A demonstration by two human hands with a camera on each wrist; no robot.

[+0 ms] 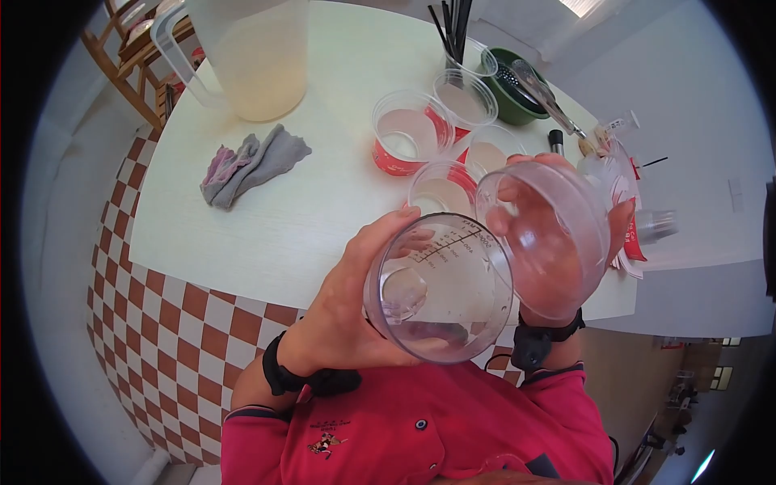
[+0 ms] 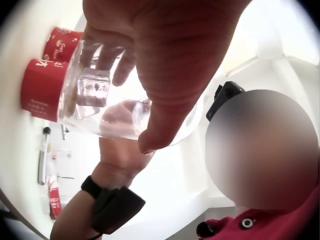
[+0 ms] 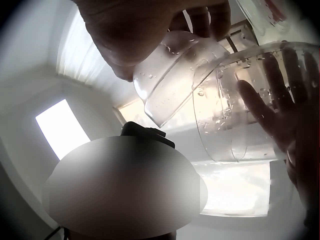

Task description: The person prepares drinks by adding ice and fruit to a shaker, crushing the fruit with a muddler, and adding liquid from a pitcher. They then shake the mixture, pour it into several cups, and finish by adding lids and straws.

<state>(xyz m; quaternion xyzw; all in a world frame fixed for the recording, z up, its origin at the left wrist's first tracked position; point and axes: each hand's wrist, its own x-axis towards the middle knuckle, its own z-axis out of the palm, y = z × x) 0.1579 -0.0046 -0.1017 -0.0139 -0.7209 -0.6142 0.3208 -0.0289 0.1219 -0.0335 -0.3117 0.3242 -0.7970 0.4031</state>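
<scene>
Above the near side of the desk (image 1: 186, 242), the left hand (image 1: 347, 299) has its grip curled round the measuring cup (image 1: 457, 291); the right hand (image 2: 120, 152) cradles a clear domed piece (image 1: 584, 202) just beside it, and whether the rims touch I cannot tell. Working well here, I judge, means steadying the cup, squeezing neither piece hard, and keeping the tilt slight so the ice cube (image 2: 93, 89) stays low. The cup's mouth faces up toward the wearer; its long axis runs from there down toward the desk.
</scene>
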